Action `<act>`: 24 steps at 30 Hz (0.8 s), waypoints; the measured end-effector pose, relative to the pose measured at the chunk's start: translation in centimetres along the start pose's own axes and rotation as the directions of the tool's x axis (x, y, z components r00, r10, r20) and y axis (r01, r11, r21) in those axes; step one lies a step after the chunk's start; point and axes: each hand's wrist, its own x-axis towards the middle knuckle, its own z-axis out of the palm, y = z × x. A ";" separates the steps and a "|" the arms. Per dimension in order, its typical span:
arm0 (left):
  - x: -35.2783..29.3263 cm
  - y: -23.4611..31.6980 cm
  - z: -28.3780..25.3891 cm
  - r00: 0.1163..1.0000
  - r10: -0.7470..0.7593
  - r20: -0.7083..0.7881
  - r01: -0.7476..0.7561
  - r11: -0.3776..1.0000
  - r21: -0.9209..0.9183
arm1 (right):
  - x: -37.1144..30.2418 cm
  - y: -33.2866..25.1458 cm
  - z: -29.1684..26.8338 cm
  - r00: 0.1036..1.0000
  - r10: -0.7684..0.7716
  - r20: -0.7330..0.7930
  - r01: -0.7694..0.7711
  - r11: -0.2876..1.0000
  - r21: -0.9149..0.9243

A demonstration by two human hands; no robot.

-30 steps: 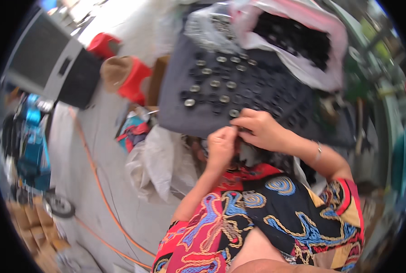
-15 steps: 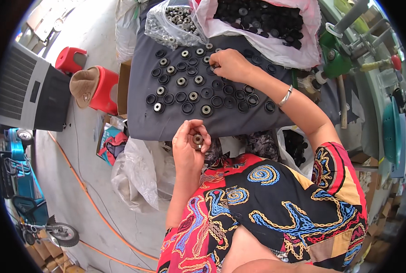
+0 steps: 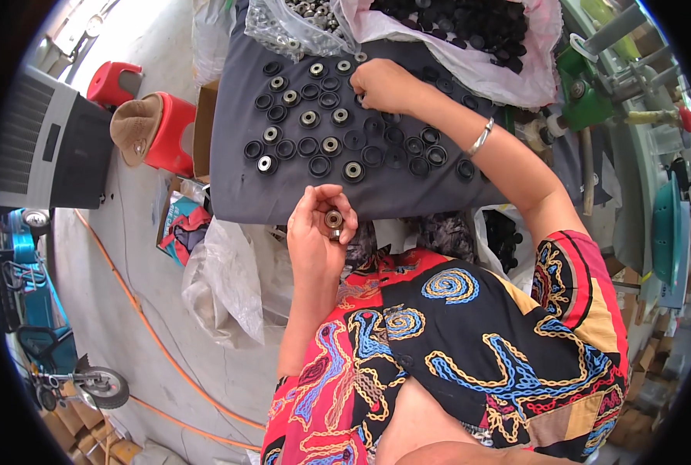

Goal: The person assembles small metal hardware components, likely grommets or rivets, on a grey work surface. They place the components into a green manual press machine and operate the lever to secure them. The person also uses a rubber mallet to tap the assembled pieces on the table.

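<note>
My left hand (image 3: 313,221) is cupped in front of the near table edge, fingers curled round a few small metal ball bearings (image 3: 334,220). Across the dark grey cloth (image 3: 241,190) lie many black ring-shaped caps (image 3: 320,167) in loose rows. Some, mostly on the left and nearest me, have a shiny bearing (image 3: 353,171) sitting in them; others hold none. Farther back, my right hand (image 3: 388,85) reaches down among the caps with its fingertips pinched together. The hand itself covers whatever is between those fingertips.
At the back are a clear bag of bearings (image 3: 264,31) and a white sack (image 3: 543,70) of black caps. Green machinery (image 3: 586,101) stands at the right. On the left are red stools (image 3: 171,139), one with a brown cap, and an orange hose (image 3: 140,314) along the floor.
The view has shifted slightly, so the table sits higher in the picture. My right hand stays over the back rows, its fingers now lower among the caps; my left hand still holds the bearings.
</note>
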 end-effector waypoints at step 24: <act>-0.9 -1.4 0.3 0.983 -0.009 -0.185 0.053 0.970 0.237 | -12.4 -11.9 1.8 0.827 -0.557 -0.082 0.559 0.797 0.228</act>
